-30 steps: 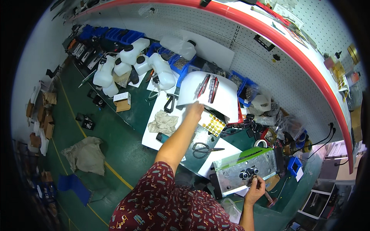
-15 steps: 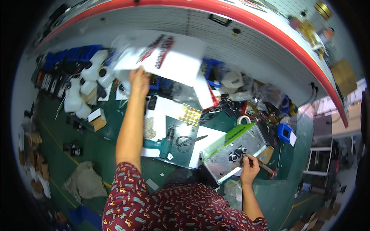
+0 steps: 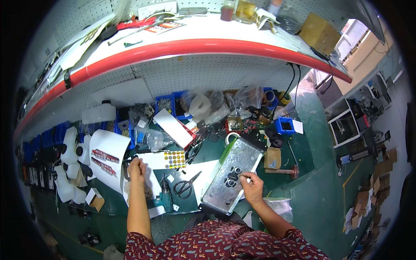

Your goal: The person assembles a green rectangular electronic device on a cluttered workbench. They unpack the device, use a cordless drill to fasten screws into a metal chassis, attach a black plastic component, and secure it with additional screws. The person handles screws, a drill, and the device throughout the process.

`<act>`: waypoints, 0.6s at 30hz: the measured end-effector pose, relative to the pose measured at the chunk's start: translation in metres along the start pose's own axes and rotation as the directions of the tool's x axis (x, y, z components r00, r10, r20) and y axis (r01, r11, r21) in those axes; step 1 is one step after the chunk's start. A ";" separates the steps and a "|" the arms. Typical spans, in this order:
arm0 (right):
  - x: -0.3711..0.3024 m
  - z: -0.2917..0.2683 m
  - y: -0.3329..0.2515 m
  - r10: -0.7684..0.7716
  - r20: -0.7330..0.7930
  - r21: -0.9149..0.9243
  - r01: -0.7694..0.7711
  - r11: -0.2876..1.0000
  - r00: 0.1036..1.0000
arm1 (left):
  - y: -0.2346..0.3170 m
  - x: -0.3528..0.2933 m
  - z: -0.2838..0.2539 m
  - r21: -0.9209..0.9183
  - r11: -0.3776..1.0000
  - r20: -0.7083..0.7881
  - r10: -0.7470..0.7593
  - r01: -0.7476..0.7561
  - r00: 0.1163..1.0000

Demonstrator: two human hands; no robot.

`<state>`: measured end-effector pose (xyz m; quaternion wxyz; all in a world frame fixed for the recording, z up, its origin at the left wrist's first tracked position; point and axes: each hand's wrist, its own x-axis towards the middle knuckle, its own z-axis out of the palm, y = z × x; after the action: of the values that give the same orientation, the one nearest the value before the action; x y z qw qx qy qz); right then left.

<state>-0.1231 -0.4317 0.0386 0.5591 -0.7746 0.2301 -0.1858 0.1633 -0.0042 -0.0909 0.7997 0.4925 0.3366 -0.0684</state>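
- My right grip (image 3: pixel 252 189) has thumb and fingertips bent in at the right side of the black fitting (image 3: pixel 232 177); I cannot tell from here whether they are closed on a part.
- My left grip (image 3: pixel 137 169) is well apart, on the left, just beside the printed sheet (image 3: pixel 107 161). Something dark shows at its fingertips; I cannot tell whether they hold it.
- As I judge it, a small part could slip from the right fingertips if they press off-centre, and roll down the metal face.
- The case (image 3: pixel 248 157) might swivel under a sideways push, since I see only one hand near it; its near end lies close to the bench's near edge.
- A sweep of the left forearm could drag the sheet or knock the drill (image 3: pixel 165 195).
- The fitting sits around the middle of the case, just left of the right grip; the case runs from near left to far right.
- Left of the case I see scissors (image 3: pixel 184 188), with the sticker sheet (image 3: pixel 174 159) beyond.
- Right of it lie a hammer (image 3: pixel 279 171) and a brown box (image 3: pixel 273 157); a blue bin (image 3: pixel 286 125) stands farther off on the bench (image 3: pixel 305 151).
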 end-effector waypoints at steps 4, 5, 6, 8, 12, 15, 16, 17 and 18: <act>0.003 0.004 -0.005 -0.056 0.004 -0.019 0.056 0.998 0.998 | 0.031 -0.090 0.095 0.366 0.878 0.408 0.147 -0.309 0.901; 0.005 0.005 -0.003 -0.091 0.003 -0.029 0.091 0.995 0.996 | 0.048 -0.124 0.125 0.333 0.786 0.597 0.251 -0.520 0.762; 0.006 0.004 0.000 -0.119 0.000 -0.045 0.119 0.992 0.993 | 0.074 -0.165 0.159 0.258 0.718 0.746 0.277 -0.646 0.606; 0.005 0.004 0.006 -0.156 -0.014 -0.036 0.155 0.987 0.988 | 0.125 -0.244 0.226 0.013 0.574 0.865 0.404 -0.818 0.297; 0.006 -0.002 0.005 -0.168 -0.011 -0.032 0.167 0.985 0.986 | 0.199 -0.301 0.366 -0.163 0.237 0.750 0.661 -0.958 0.036; 0.008 0.007 -0.004 -0.189 -0.019 0.025 0.189 0.982 0.982 | 0.254 -0.278 0.467 -0.048 0.020 0.725 0.688 -0.999 -0.021; 0.008 0.011 -0.007 -0.201 0.006 0.036 0.201 0.979 0.979 | 0.266 -0.271 0.491 0.053 0.063 0.729 0.679 -0.997 0.082; 0.009 0.010 -0.008 -0.203 0.007 0.039 0.203 0.978 0.979 | 0.267 -0.273 0.510 0.156 0.109 0.746 0.638 -0.982 0.190; 0.008 0.008 -0.008 -0.203 0.006 0.039 0.202 0.979 0.979 | 0.267 -0.267 0.530 0.267 0.073 0.756 0.602 -0.961 0.256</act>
<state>-0.1111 -0.4276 0.0437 0.5531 -0.7841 0.1435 -0.2422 0.3266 -0.3700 0.4218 0.4840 0.8211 -0.2575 0.1586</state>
